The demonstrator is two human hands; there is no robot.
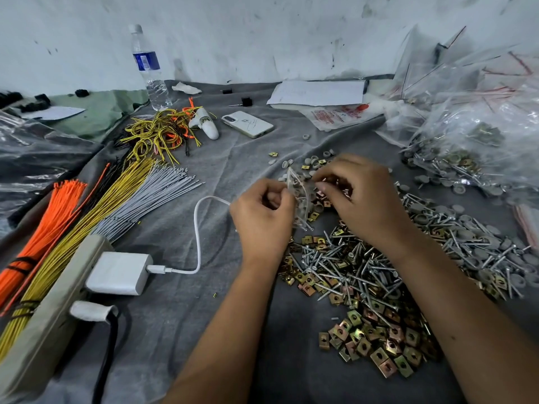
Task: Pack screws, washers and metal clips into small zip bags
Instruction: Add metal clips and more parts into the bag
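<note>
Grey cloth over the tabletop (180,330), hardware heaped at right: bag-filling in progress.
Left hand (262,214) pinches the small zip bag (300,196) above the pile, screws already inside; right hand (358,196) has its fingers curled at the bag's mouth. Screws (344,266), metal clips (376,345) and grey washers (466,228) lie beneath. Next, I'd say: more pieces in, then seal.

Two bare forearms reach in from six o'clock, hands close together at frame centre.

The left hand (264,212) has its back to the camera, fingers curled inward, thumb and fingertips pinching at its two o'clock side. The right hand (360,193) arches over from four o'clock, wrist bent, fingers curled downward, tips meeting toward nine o'clock (exact fingertip contact is blurred). Both grips face each other, nearly touching; the forearms angle apart toward the lower edge.
</note>
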